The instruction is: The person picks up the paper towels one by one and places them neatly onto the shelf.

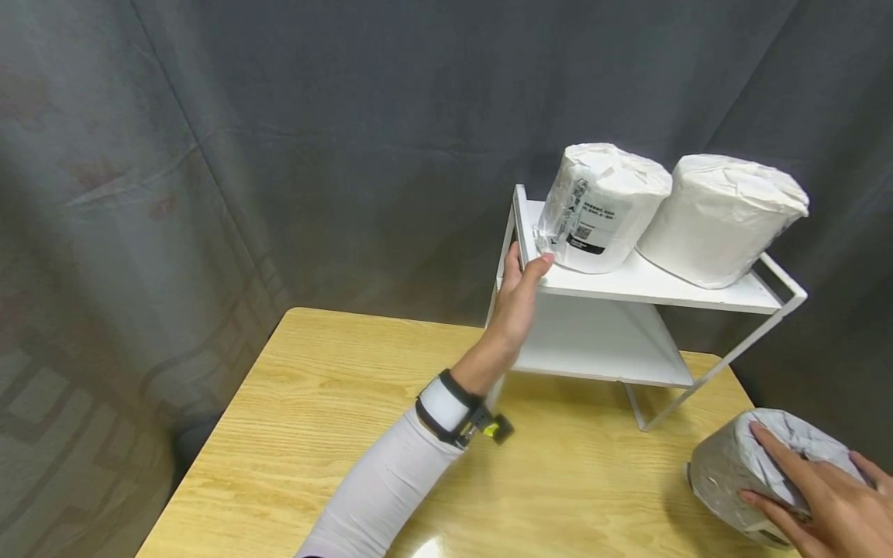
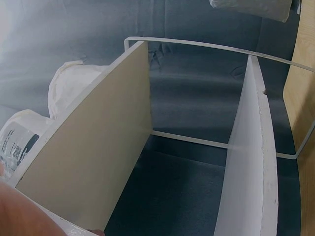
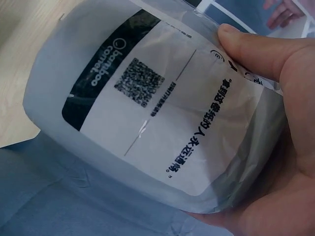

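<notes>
A white two-tier shelf rack (image 1: 593, 333) stands on the table. My left hand (image 1: 515, 306) grips the left end of its top tier, thumb on the upper side by a wrapped paper roll (image 1: 607, 213). To that roll's right, a second wrapped roll (image 1: 725, 225) stands on the same tier. At the lower right my right hand (image 1: 833, 500) holds another wrapped roll (image 1: 718, 473) from above, fingers spread over its end. In the right wrist view, the thumb and palm clasp this roll (image 3: 147, 113), and its label with a printed code shows.
The wooden table (image 1: 328, 403) reaches from the left to beneath the rack. Its lower tier (image 1: 593, 341) is a bare white board. Slanted metal legs (image 1: 725, 372) stand at the rack's right end, close to the held roll. Dark grey curtains (image 1: 363, 155) hang behind and at the sides.
</notes>
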Demonstrator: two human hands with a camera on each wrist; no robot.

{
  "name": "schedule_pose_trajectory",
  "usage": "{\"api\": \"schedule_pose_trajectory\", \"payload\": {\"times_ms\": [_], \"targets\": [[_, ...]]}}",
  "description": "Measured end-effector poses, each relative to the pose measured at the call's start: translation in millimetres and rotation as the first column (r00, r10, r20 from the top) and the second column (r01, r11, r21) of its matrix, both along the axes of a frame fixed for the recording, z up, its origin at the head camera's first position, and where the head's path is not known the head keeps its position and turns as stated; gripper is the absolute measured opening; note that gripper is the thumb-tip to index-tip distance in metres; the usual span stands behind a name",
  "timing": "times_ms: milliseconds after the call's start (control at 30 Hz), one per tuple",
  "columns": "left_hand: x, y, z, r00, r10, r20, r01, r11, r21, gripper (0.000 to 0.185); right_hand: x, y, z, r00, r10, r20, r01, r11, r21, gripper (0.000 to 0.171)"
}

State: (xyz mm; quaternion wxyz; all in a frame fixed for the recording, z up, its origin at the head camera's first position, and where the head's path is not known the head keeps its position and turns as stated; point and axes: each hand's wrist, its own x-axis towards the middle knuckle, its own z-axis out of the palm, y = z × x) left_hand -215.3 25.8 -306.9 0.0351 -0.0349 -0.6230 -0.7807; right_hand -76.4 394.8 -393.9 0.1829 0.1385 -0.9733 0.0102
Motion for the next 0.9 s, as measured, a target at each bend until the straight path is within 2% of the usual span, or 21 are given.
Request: {"api": "schedule_pose_trajectory", "payload": {"times_ms": [267,700,900], "targets": [[0.1,0,-0.8,1.0,-0.008,-0.002,0.008,1.0,0.004,0.087,1.5,-11,12.4,1.0,-0.005,0.013,0.005,1.0,0.013,0.112],[-0.6,-1,-1.7,1.0,0.0,-0.006,0.001,1.0,0.009,0.085,-1.2,-14,17.5,1.0,0.017,0.017,-0.017,0.999,0.04,0.114],[-1.0,-1,-1.2,1.0,-0.009,-0.021,0.009,1.0,0.014,0.086,-3.3,-16,19.6,0.99,0.111,-0.087,-0.112,0.994,-0.008,0.108]]}}
